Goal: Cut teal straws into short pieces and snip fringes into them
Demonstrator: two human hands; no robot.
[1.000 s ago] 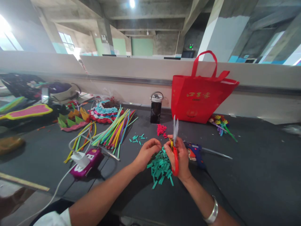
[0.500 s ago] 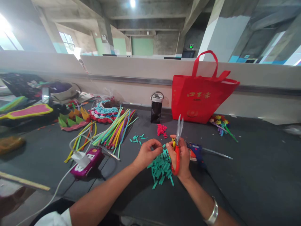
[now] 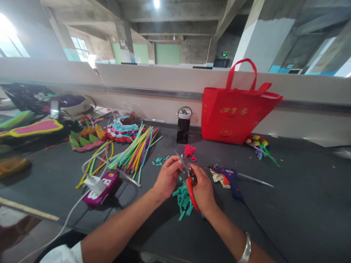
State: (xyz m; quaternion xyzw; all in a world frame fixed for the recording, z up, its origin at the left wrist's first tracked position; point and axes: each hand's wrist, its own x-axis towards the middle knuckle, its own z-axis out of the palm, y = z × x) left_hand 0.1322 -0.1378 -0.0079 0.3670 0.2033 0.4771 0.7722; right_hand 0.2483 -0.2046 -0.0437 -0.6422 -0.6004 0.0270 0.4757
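My right hand point(image 3: 204, 188) grips red-handled scissors point(image 3: 190, 186), whose blades point up and to the left toward the fingers of my left hand. My left hand point(image 3: 166, 179) is closed in a pinch beside the blades; whatever sits between thumb and fingertips is too small to make out. Below both hands lies a heap of short teal strips point(image 3: 183, 199), partly covered by the right hand. A few more teal bits point(image 3: 157, 161) are scattered to the left. Just beyond the fingers is a small pile of pink-red pieces point(image 3: 189, 150).
A blue glue gun point(image 3: 233, 179) with its cord lies to the right. Behind stand a black bottle point(image 3: 182, 129) and a red bag point(image 3: 236, 117). Leftward are a bundle of colourful strips point(image 3: 134, 151), a purple power block point(image 3: 109, 186) with cables, and a paper crown point(image 3: 86, 138).
The scissors have swung from upright to leaning left, their blades now at my left hand's fingertips. My right hand has moved left and turned, uncovering the glue gun.
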